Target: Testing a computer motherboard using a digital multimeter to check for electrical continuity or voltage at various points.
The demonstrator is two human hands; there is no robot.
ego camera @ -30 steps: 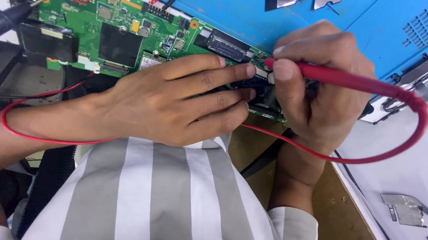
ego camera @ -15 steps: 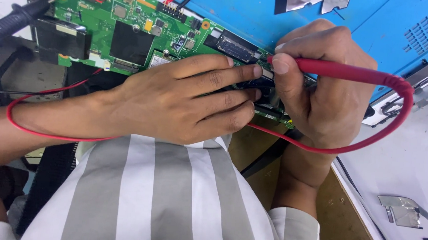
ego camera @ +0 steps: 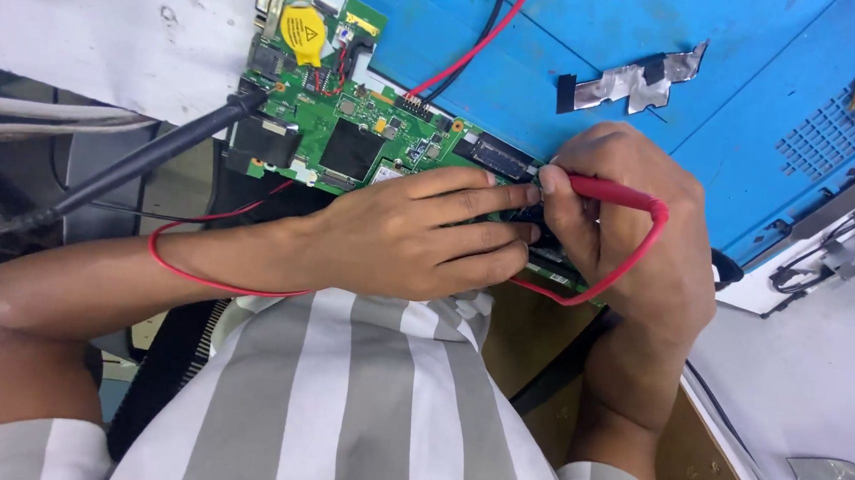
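At far left, black probe lying slanted, tip touching left edge of green board. Board resting on blue mat at desk edge, yellow round sticker at its top. Left hand laid flat on board, fingers stretched and together, holding nothing. Right hand clamped on red probe, tip hidden between both hands at board's right part. Red wire looping around right hand. Silver foil piece on mat above.

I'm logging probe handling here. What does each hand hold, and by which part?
The right hand pinches the red test probe near its front end. The left hand lies flat on the green circuit board, gripping nothing.
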